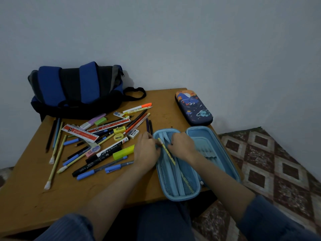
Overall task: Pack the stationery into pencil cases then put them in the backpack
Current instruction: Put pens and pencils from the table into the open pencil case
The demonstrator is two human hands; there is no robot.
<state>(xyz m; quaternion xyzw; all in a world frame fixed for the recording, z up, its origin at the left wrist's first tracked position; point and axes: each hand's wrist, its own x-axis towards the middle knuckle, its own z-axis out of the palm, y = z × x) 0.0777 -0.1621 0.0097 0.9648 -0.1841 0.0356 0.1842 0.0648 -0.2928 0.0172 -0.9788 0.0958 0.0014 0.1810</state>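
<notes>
We pinch a thin yellow pencil (165,148) in our left hand (146,150); our right hand (182,145) grips the blue mesh pocket (167,188), which could snag its tip.

L forearm (111,185) & R forearm (224,178) rise from frame bottom, converging at center. L hand (146,150) pinches a pencil (166,152), fingers curled; R hand (183,145) just beside it, knuckles up, fingers tucked under.
</notes>
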